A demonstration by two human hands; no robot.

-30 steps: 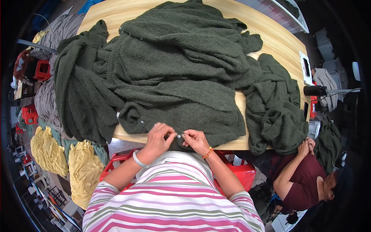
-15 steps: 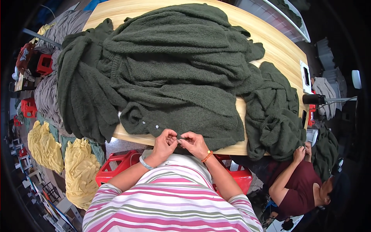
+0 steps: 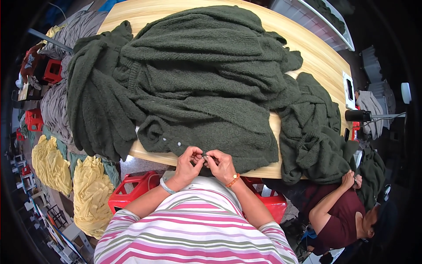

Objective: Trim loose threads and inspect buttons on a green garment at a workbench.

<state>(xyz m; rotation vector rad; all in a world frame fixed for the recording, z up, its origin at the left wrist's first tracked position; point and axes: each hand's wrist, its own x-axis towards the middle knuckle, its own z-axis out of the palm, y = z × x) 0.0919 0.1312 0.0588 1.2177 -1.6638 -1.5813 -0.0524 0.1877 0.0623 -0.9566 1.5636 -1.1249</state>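
Note:
A dark green knit cardigan (image 3: 237, 141) lies spread at the table's near edge, with two small pale buttons (image 3: 179, 144) along its front. My left hand (image 3: 188, 163) is closed in a pinch on the cardigan's near edge, just right of those buttons. Close against it, my right hand (image 3: 222, 166) pinches at the same spot, fingertips almost meeting the left ones. A small dark bit shows between the fingertips; its detail is hidden by the fingers. Behind the cardigan, more dark green knitwear (image 3: 198, 44) is heaped across the table.
Further green knitwear (image 3: 316, 132) lies at the table's right end, where a person in a maroon top (image 3: 338, 211) handles it. A phone-like device (image 3: 348, 90) sits on the wooden table's (image 3: 307, 53) right edge. Red stools (image 3: 136, 189) stand below; yellow cloth (image 3: 92, 193) lies leftward.
My fingertips have shifted slightly at the cardigan's edge, and a dark bit now shows between them. At right, the other person's hands have moved a little to the right and down with the knitwear.

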